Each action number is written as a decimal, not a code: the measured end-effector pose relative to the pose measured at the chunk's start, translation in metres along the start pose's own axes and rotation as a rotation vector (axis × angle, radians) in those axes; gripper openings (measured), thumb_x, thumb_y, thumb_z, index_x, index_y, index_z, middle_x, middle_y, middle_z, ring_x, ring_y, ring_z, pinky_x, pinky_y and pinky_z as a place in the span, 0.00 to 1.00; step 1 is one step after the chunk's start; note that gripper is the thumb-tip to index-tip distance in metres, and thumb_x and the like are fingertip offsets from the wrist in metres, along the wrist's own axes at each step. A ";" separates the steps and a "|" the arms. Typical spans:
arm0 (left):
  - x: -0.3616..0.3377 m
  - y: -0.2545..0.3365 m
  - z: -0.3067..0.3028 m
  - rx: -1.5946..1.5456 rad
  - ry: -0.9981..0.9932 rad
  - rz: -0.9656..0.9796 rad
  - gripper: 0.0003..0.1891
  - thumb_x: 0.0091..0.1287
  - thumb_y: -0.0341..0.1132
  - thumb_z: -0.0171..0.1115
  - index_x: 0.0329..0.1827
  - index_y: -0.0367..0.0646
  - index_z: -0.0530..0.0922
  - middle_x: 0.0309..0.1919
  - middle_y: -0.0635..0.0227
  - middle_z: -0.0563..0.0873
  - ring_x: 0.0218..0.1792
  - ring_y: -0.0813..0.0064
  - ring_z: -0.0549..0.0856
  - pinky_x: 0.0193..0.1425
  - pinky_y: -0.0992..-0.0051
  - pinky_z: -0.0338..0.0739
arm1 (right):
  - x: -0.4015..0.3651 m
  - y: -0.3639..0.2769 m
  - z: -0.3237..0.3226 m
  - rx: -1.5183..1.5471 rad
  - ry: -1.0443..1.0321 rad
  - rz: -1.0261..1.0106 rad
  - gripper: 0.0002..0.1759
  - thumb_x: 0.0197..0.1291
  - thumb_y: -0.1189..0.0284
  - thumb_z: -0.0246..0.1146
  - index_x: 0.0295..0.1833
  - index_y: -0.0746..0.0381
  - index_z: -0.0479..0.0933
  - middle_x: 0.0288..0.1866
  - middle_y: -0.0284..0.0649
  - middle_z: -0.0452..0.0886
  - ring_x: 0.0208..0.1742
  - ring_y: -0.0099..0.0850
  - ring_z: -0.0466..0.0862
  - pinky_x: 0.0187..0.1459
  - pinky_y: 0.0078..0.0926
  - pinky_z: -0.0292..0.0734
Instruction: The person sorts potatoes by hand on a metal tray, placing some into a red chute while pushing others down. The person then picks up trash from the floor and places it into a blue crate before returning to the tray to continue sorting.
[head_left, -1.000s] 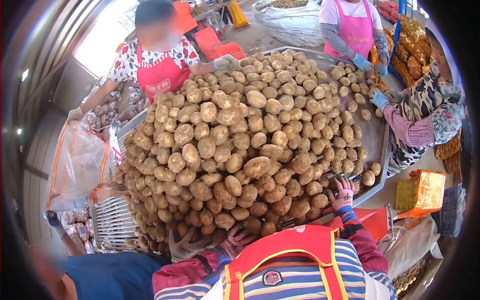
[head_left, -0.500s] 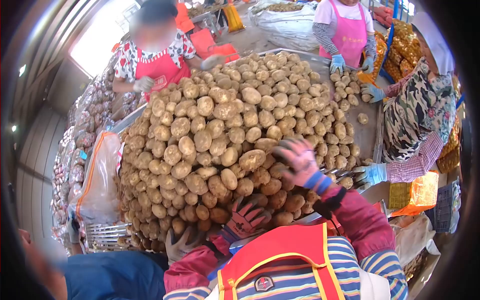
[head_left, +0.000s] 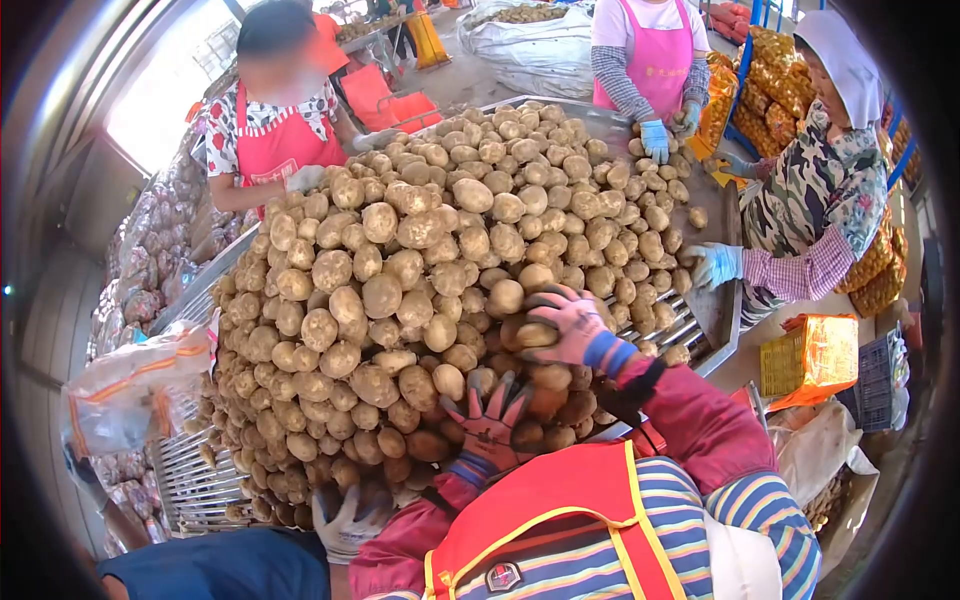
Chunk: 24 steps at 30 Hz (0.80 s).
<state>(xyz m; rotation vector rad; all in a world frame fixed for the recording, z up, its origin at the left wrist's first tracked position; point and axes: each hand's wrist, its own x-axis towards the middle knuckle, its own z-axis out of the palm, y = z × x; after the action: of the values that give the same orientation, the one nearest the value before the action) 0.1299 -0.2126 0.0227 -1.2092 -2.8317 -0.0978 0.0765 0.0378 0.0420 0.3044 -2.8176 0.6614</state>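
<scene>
1. Observed left hand [head_left: 492,430] in a pink-and-grey glove, fingers spread wide, back upward, against the near slope of the potato heap [head_left: 380,290].
2. Observed right hand [head_left: 568,328], similarly gloved, fingers parted and curved over potatoes farther up and to the right. Cannot tell whether gripping any.
3. Located the heap on a metal table [head_left: 712,225], with slats [head_left: 200,490] showing at lower left and also at right.
4. Noted a co-worker's grey glove [head_left: 350,525] at the heap's near edge, left of left hand.
5. Noted two co-workers in pink aprons across the heap, plus a co-worker in camouflage [head_left: 800,195] at right, reaching in with a light-blue glove [head_left: 712,265].
6. Logged clear bag [head_left: 130,395] with orange stripes at left; yellow crate [head_left: 782,365] and blue crate [head_left: 878,385] at right.
</scene>
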 end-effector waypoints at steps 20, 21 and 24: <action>0.062 0.022 0.004 -0.253 0.072 0.316 0.40 0.45 0.57 0.70 0.64 0.57 0.72 0.68 0.63 0.68 0.72 0.57 0.59 0.71 0.37 0.38 | -0.115 0.071 -0.019 -0.217 0.326 0.423 0.35 0.47 0.54 0.70 0.61 0.54 0.70 0.66 0.42 0.69 0.68 0.45 0.65 0.68 0.48 0.52; 0.049 0.016 -0.005 -0.198 0.101 0.246 0.38 0.45 0.57 0.69 0.63 0.55 0.73 0.66 0.62 0.69 0.71 0.56 0.61 0.71 0.37 0.40 | -0.137 0.072 -0.017 -0.190 0.324 0.510 0.37 0.46 0.54 0.70 0.62 0.54 0.70 0.66 0.44 0.68 0.69 0.46 0.64 0.69 0.48 0.52; 0.022 -0.006 -0.025 -0.113 0.113 0.099 0.36 0.48 0.58 0.66 0.62 0.54 0.74 0.65 0.59 0.70 0.69 0.53 0.63 0.71 0.37 0.43 | -0.201 0.087 0.002 -0.136 0.304 0.700 0.42 0.45 0.52 0.70 0.66 0.55 0.67 0.67 0.50 0.66 0.70 0.47 0.62 0.70 0.50 0.49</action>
<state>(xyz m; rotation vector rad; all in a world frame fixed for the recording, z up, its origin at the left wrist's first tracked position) 0.1108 -0.2029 0.0496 -1.3180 -2.6971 -0.3147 0.2453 0.1426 -0.0497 -0.7726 -2.6114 0.5658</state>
